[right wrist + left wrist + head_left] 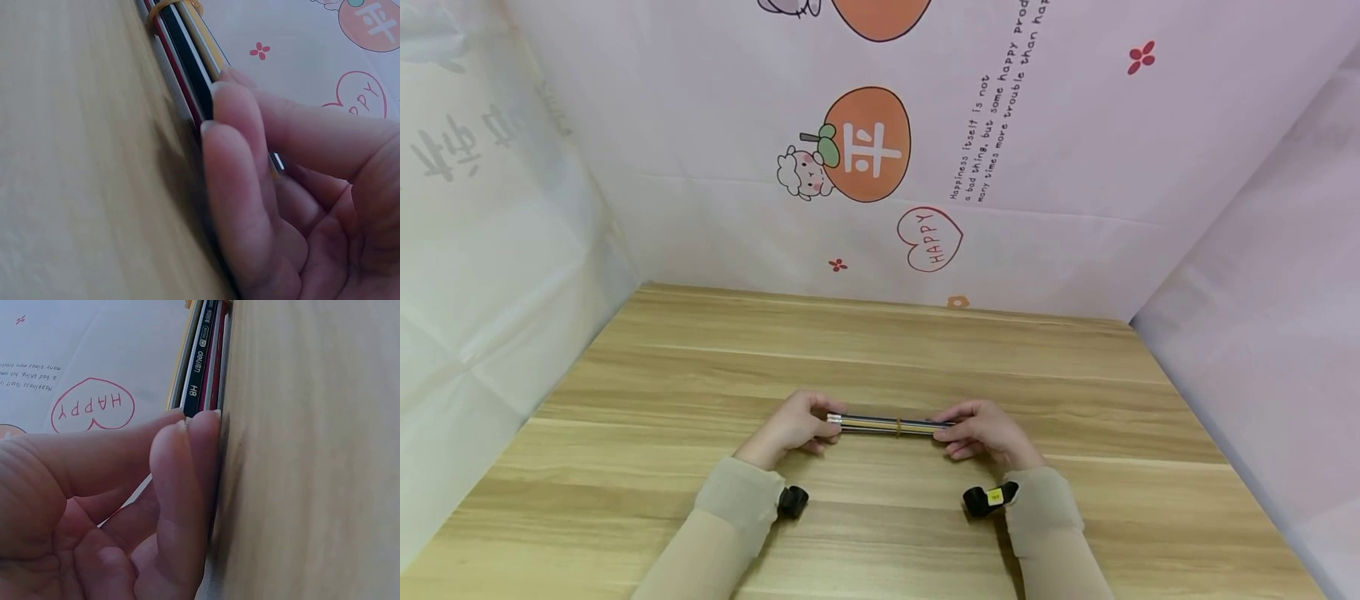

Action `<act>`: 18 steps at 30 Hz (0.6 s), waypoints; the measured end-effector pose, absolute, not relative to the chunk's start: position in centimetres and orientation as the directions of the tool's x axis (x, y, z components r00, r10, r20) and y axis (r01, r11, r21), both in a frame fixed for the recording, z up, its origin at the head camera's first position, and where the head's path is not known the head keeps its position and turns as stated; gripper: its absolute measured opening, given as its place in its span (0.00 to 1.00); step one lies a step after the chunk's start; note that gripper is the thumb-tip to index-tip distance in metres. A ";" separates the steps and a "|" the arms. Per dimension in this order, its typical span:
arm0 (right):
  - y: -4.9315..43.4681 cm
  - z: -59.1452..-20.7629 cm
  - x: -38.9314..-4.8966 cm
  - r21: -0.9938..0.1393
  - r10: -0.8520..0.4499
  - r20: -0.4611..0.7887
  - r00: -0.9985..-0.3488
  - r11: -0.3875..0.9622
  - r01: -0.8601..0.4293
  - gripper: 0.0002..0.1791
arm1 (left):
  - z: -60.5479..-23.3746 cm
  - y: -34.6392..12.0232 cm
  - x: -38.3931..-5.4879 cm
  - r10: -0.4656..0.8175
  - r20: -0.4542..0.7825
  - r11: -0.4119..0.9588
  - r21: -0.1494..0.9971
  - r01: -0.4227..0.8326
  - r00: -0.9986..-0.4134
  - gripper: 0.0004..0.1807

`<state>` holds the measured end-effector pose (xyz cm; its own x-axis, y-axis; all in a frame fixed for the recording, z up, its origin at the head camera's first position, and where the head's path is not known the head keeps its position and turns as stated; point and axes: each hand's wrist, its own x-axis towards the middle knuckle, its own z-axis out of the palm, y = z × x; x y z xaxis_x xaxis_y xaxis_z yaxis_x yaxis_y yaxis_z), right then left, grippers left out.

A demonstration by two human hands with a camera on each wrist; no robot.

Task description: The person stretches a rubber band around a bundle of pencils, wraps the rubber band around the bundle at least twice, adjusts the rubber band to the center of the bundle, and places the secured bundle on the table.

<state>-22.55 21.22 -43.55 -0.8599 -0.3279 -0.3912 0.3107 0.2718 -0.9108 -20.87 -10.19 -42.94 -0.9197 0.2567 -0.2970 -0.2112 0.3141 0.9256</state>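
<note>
A bundle of several pencils [868, 424] lies crosswise between my two hands, low over or on the tabletop; which of the two I cannot tell. A tan rubber band [898, 427] circles it near the middle. My left hand [797, 425] pinches the end with the silvery tips, thumb and fingers on either side. At the other end my right hand [985, 433] pinches the bundle the same way. In the left wrist view a dark pencil [199, 362] marked HB shows beside red and yellow ones. The right wrist view shows the rubber band [172, 9] around the bundle too.
Under the hands spreads a wood-grain table [880, 517]. A white printed cloth [700, 150] with orange fruit drawings and lettering hangs behind it, and pale cloth sheets stand along both sides. Each wrist wears a beige band [741, 504] with a small black camera [793, 502].
</note>
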 end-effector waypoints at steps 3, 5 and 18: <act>21.3 -43.5 -22.6 -0.912 -0.336 -0.389 -0.858 0.275 0.306 0.20 | -43.0 -10.3 -21.0 0.255 -0.298 0.317 0.925 -0.212 -0.920 0.17; 21.3 -43.5 -22.6 -0.912 -0.343 -0.387 -0.856 0.278 0.301 0.20 | -43.0 -10.3 -21.0 0.252 -0.300 0.316 0.924 -0.215 -0.920 0.17; 22.2 -43.0 -23.0 -0.931 -0.282 -0.351 -0.893 0.209 0.300 0.25 | -42.9 -10.9 -21.3 0.249 -0.300 0.341 0.917 -0.207 -0.921 0.18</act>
